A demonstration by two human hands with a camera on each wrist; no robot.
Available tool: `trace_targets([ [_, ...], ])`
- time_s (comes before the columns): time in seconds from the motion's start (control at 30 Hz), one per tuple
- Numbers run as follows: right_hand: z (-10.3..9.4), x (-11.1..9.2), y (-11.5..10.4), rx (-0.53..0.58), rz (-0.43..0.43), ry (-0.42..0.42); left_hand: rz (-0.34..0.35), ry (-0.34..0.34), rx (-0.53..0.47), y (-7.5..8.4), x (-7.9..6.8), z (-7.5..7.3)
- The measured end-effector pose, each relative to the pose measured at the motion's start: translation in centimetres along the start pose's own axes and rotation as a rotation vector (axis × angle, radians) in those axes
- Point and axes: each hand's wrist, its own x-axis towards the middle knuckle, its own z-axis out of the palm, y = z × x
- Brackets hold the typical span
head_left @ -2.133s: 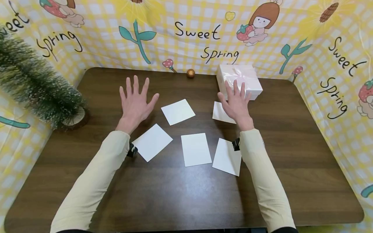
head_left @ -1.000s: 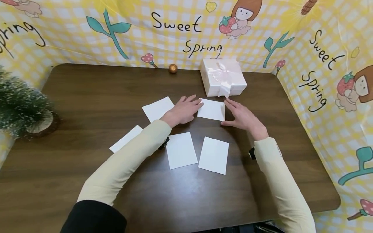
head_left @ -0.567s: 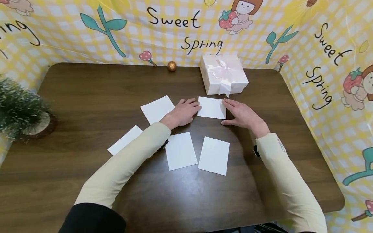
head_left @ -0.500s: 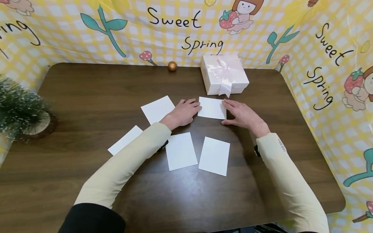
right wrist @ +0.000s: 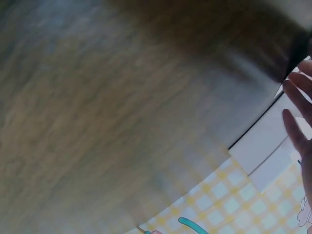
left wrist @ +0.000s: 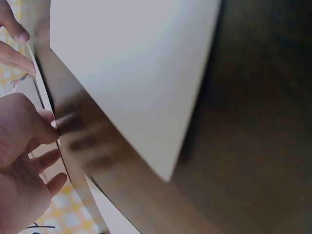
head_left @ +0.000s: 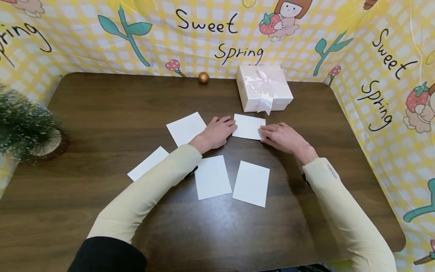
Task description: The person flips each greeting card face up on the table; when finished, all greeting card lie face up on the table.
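A small white card lies on the brown table, just in front of the gift box. At its left edge rest the fingertips of my left hand, loosely bent, the thumb hidden in the head view. My right hand touches the card's right edge near the lower corner, its fingers reaching forward and its thumb mostly covered. Both hands also meet the card's thin edge in the left wrist view, the left hand nearer the camera. The right wrist view catches only the extended fingers of the right hand.
More white cards lie about: one left of my hand, one partly under my sleeve, two nearer me. A white ribboned gift box and a golden ball stand at the back. A small frosted tree is at left.
My left hand crossed rightward to the card; my right hand came to its right edge. Within the last half second, the right fingers slid nearer the lower corner and the thumb drew in under them.
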Motion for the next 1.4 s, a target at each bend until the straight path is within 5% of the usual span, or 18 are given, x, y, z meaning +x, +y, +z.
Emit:
trace_targets([
  [0.33,-0.3,-0.4,-0.1,-0.159,-0.124,0.253,0.008,0.099,-0.128,-0.4,0.1,-0.3],
  [0.63,-1.1,0.5,-0.8,-0.152,-0.022,0.515,0.002,0.469,-0.187,0.1,-0.4,-0.4],
  [0.77,-1.9,1.1,-1.2,0.002,0.067,0.55,0.01,0.503,-0.248,-0.1,-1.1,-1.4],
  [1.07,-2.5,1.1,-2.2,0.597,0.303,0.506,0.019,0.374,-0.595,-0.5,-2.5,-3.6],
  [1.4,-2.1,1.6,-3.1,0.94,0.479,0.401,-0.137,0.37,-0.934,-0.5,-2.6,-3.1],
])
